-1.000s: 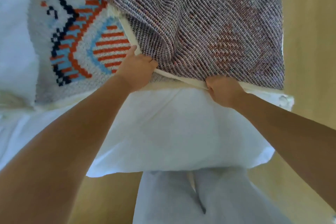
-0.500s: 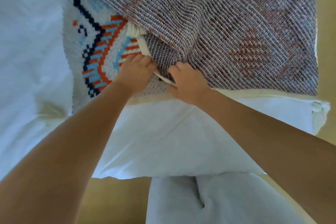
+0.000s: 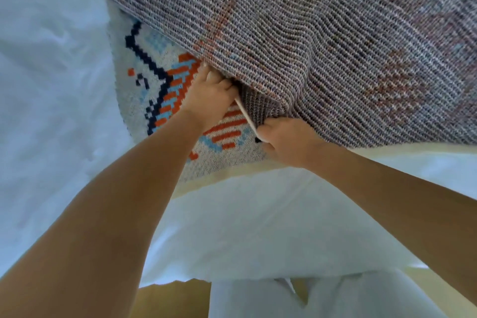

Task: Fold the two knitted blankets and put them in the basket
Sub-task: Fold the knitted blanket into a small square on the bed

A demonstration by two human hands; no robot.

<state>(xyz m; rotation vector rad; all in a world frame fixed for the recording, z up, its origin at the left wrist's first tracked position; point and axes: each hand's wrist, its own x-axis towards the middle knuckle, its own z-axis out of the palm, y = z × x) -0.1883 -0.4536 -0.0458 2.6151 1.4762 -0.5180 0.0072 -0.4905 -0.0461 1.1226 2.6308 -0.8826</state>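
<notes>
Blanket (image 3: 322, 41), knitted, mid-fold on bed (image 3: 46, 64): left hand (image 3: 209, 95) and right hand (image 3: 286, 142) each pinching its cream edge; next, judged, carry edge across.

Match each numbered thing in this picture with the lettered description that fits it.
Things:
1. left hand
2. right hand
3. grey ribbed knitted blanket fold
4. white bed sheet

Descriptions:
A. bare and wrinkled, at the left
B. gripping the cream edge strip nearest the camera
C. turned over the orange-and-blue patterned face
D. fingertips tucked under the fold's corner

Pairs: 1-D, 2-B, 3-C, 4-A
</notes>
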